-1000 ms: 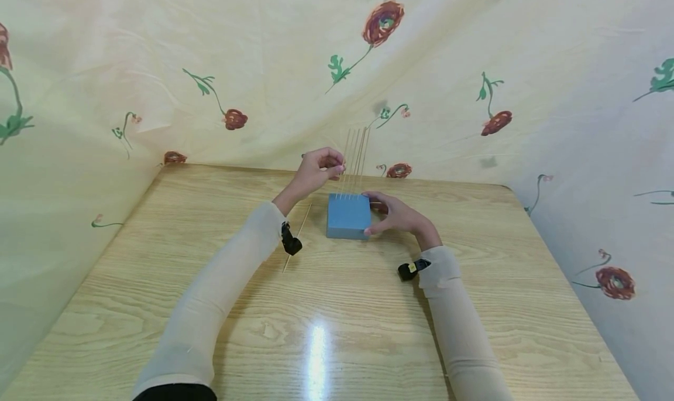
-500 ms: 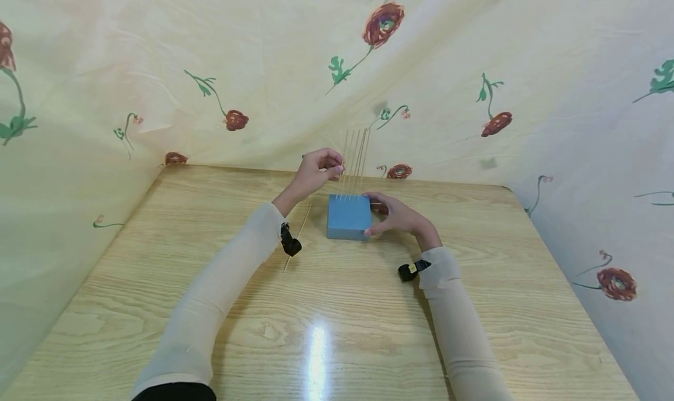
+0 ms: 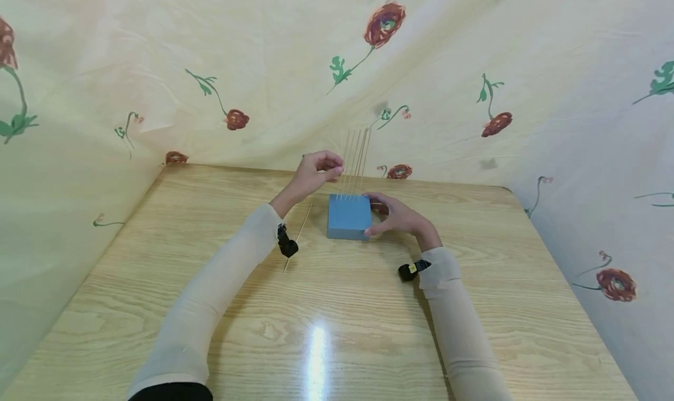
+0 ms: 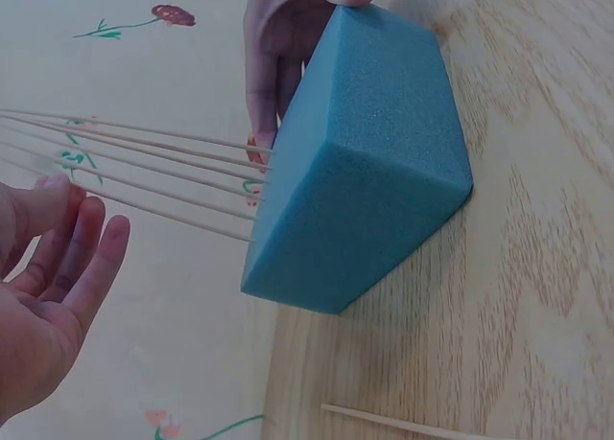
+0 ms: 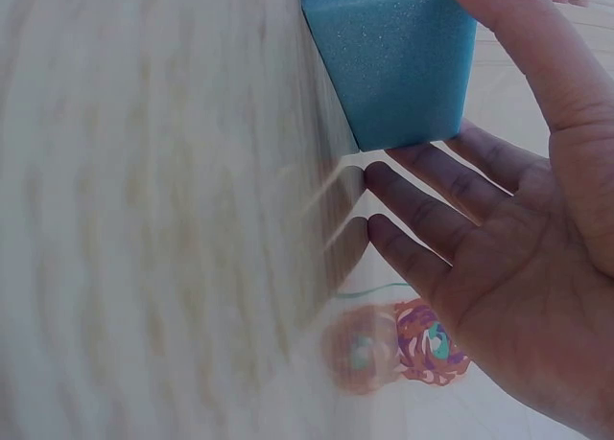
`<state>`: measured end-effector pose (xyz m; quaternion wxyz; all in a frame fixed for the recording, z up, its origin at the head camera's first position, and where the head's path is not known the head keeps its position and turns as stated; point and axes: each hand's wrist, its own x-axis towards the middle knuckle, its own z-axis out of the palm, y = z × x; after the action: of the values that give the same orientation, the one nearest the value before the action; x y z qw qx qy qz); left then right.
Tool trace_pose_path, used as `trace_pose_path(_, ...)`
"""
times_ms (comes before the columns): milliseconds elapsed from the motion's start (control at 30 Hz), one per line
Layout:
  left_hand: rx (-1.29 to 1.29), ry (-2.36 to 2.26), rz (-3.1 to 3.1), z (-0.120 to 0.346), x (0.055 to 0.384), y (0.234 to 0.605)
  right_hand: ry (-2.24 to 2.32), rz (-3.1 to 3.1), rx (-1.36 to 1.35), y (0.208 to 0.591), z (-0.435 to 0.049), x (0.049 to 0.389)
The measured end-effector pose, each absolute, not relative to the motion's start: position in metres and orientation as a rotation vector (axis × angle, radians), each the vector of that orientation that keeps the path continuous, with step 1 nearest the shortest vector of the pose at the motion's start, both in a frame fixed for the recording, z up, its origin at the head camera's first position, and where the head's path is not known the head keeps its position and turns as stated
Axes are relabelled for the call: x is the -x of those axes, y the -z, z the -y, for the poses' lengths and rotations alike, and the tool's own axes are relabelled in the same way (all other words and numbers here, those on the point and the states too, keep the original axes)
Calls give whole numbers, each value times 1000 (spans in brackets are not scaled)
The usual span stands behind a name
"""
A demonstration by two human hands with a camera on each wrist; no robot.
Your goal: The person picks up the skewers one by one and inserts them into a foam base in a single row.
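Observation:
A blue foam block (image 3: pixel 350 216) sits on the table, with several thin wooden skewers (image 4: pixel 182 176) standing in a row along its far edge. My left hand (image 3: pixel 313 171) is beside the row; its thumb and index finger pinch the nearest skewer partway up, as the left wrist view shows. On the block's right side, my right hand (image 3: pixel 397 215) steadies it, thumb at the near corner and fingers at the far one. In the right wrist view the right hand (image 5: pixel 518 239) has its lower fingers spread below the block (image 5: pixel 403 76).
One loose skewer (image 3: pixel 303 222) lies on the wooden table (image 3: pixel 358 307) left of the block, partly behind the left wrist's camera (image 3: pixel 287 246). A flower-printed cloth (image 3: pixel 295 55) hangs along the back and sides.
My left hand and forearm have shifted very slightly left, with the wrist a little lower. The right hand and the block stay in place.

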<state>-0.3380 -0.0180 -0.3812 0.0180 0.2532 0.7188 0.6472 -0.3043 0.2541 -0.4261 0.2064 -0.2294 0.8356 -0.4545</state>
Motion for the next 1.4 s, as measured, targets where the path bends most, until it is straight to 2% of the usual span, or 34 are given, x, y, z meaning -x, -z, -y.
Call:
trace_pose_path(700, -699, -1895, -2177, 38, 339, 396, 1256, -2338, 648, 427, -255, 305)
trace_pose_path(1400, -663, -1503, -2319, 80, 330, 414, 1257, -2330, 643, 428, -256, 305)
